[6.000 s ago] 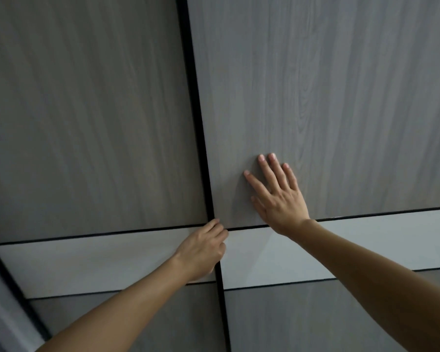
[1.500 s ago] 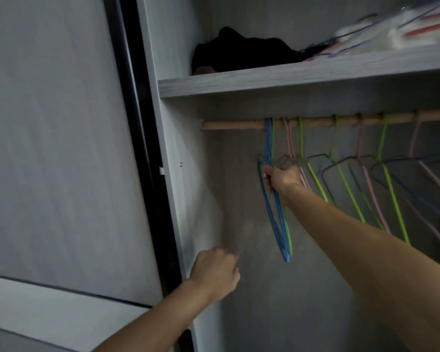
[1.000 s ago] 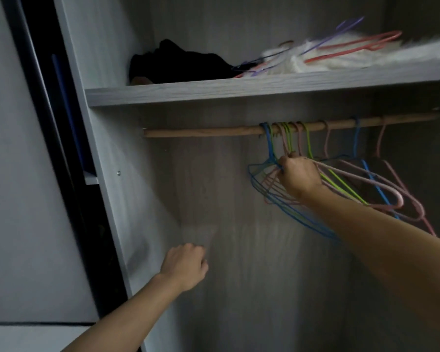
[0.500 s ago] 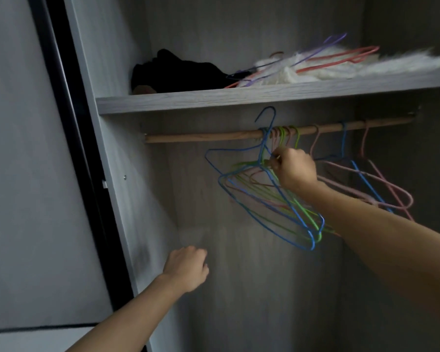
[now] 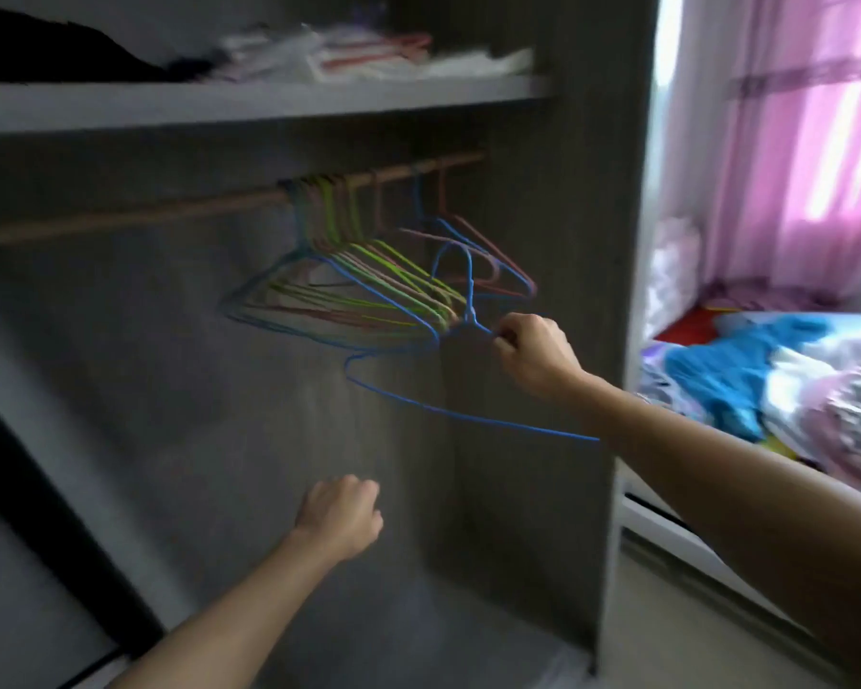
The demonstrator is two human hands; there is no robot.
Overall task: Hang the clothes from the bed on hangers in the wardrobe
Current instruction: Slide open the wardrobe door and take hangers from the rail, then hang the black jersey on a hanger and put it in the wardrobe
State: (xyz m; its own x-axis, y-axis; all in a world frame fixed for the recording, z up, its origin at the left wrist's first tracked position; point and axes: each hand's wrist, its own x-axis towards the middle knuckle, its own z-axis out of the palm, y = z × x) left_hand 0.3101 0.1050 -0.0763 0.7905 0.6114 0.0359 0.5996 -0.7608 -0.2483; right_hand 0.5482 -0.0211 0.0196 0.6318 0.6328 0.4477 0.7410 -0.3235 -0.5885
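My right grip (image 5: 533,360) pinches the blue wire hanger (image 5: 468,420) at its neck. Its hook could snag the bunched hangers (image 5: 359,290) just beside it. My left grip (image 5: 341,517) hangs loose, holding nothing. The clothes (image 5: 731,375) lie on the bed (image 5: 677,527), far right.

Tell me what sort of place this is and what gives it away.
Most likely a home bedroom: an open wardrobe with a wooden rail of coloured wire hangers, a bed piled with clothes at the right, and pink curtains behind it.
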